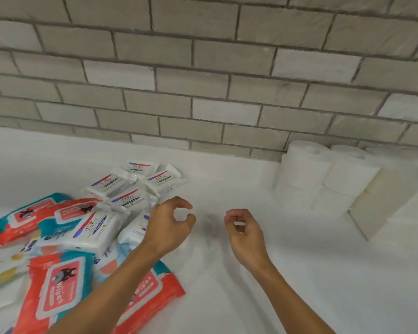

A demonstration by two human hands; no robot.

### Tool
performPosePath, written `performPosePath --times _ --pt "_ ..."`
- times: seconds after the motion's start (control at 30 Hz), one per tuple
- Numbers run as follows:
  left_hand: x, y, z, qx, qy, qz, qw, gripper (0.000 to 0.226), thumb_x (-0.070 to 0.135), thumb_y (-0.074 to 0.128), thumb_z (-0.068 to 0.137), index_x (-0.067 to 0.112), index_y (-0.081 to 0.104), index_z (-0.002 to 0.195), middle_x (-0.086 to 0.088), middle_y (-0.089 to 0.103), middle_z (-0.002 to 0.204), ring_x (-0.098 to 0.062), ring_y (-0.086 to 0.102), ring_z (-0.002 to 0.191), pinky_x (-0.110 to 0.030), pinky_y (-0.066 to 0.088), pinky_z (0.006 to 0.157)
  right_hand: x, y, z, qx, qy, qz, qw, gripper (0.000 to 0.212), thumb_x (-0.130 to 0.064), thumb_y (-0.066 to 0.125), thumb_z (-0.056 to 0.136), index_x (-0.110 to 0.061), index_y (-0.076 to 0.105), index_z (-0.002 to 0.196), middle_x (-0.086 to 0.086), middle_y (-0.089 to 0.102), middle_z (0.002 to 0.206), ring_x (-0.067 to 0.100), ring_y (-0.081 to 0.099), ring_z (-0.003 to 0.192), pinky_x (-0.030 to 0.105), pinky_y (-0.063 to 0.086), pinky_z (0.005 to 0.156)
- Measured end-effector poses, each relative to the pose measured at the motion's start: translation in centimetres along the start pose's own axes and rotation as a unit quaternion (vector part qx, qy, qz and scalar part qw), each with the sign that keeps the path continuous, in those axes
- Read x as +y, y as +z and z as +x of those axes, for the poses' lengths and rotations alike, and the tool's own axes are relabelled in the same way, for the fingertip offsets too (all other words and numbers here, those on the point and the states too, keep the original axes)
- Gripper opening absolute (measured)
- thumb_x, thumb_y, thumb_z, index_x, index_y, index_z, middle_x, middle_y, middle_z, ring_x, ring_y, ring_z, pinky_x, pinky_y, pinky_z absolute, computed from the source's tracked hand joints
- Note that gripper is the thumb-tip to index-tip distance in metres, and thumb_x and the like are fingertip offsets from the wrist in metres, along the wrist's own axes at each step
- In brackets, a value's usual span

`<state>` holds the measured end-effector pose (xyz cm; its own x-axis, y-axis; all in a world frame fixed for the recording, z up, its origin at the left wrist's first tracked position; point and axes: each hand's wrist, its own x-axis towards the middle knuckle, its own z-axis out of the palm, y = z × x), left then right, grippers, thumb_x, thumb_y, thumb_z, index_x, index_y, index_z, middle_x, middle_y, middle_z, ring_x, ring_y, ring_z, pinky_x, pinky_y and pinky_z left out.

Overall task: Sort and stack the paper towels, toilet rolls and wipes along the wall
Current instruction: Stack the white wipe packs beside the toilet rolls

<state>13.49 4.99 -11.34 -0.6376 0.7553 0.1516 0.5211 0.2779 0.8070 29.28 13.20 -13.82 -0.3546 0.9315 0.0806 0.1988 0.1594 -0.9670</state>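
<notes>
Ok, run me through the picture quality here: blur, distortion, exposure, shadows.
Head view: the courses of the brick wall bow and slant from the wide lens; the white surface is washed out, so the toilet rolls nearly melt into it; a faint soft shadow lies between the left hand and right hand; the wipes packs at the lower left edge look smeared.

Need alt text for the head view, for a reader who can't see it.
The left hand and right hand, both empty with fingers loosely curled, hover over a white surface. A loose pile of wipes packs lies to the left, and white paper rolls stand stacked against the grey brick wall at right.
</notes>
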Motion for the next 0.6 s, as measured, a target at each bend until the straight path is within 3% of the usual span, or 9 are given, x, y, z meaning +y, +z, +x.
performPosePath --times 0.1,0.17,0.3,0.47,0.53,0.6 --pt "-2.5 -3.4 0.2 0.002 -0.031 -0.006 0.999 0.017 0.017 0.072 0.081 0.025 0.07 0.097 0.015 0.064 0.094 -0.011 0.062 0.098 -0.026 0.051 0.082 -0.5 2.8 -0.9 -0.021 0.01 -0.009 1.0 0.008 -0.017 0.061 0.093 -0.024 0.063 0.097 -0.013 0.064 0.095 0.005 0.061 0.082 0.008 0.048 0.066" --pt "-3.8 -5.2 0.4 -0.007 -0.039 -0.012 0.999 0.018 0.015 0.072 0.081 0.023 0.069 0.097 0.011 0.065 0.097 -0.011 0.06 0.099 -0.02 0.048 0.078 -0.8 4.6 -1.4 -0.032 0.018 -0.012 0.999 0.009 -0.017 0.061 0.093 -0.024 0.062 0.099 -0.015 0.063 0.095 0.004 0.06 0.084 0.006 0.047 0.066" --pt "-5.8 -7.8 0.4 -0.047 -0.04 0.001 0.998 0.022 0.014 0.073 0.081 0.021 0.068 0.101 0.01 0.065 0.1 -0.012 0.058 0.105 -0.023 0.045 0.087 -1.0 7.9 -2.7 -0.044 0.036 -0.028 0.998 0.007 -0.019 0.061 0.094 -0.024 0.06 0.099 -0.013 0.062 0.099 0.001 0.058 0.087 0.003 0.046 0.064" --pt "-7.4 -9.3 0.3 -0.102 -0.064 0.007 0.993 0.042 0.022 0.071 0.086 0.022 0.057 0.127 0.002 0.06 0.134 -0.017 0.054 0.125 -0.029 0.047 0.096 -0.5 11.2 -3.5 -0.075 0.084 -0.102 0.988 0.018 -0.027 0.059 0.095 -0.026 0.052 0.111 -0.004 0.055 0.116 0.005 0.057 0.093 0.006 0.045 0.057" --pt "-7.4 -9.5 0.3 -0.124 -0.056 0.007 0.991 0.047 0.026 0.064 0.092 0.021 0.051 0.136 0.007 0.057 0.135 -0.014 0.053 0.124 -0.024 0.048 0.091 -0.1 12.6 -3.8 -0.097 0.119 -0.139 0.978 0.028 -0.033 0.059 0.094 -0.03 0.046 0.118 -0.001 0.051 0.123 0.01 0.056 0.102 0.013 0.052 0.068" --pt "-7.4 -9.5 0.1 -0.158 -0.054 0.002 0.986 0.041 0.026 0.059 0.095 0.024 0.051 0.135 0.014 0.056 0.119 -0.013 0.055 0.121 -0.02 0.046 0.085 0.1 13.7 -4.0 -0.104 0.145 -0.158 0.971 0.04 -0.038 0.06 0.091 -0.032 0.04 0.126 0.002 0.052 0.127 0.017 0.058 0.109 0.031 0.057 0.084"
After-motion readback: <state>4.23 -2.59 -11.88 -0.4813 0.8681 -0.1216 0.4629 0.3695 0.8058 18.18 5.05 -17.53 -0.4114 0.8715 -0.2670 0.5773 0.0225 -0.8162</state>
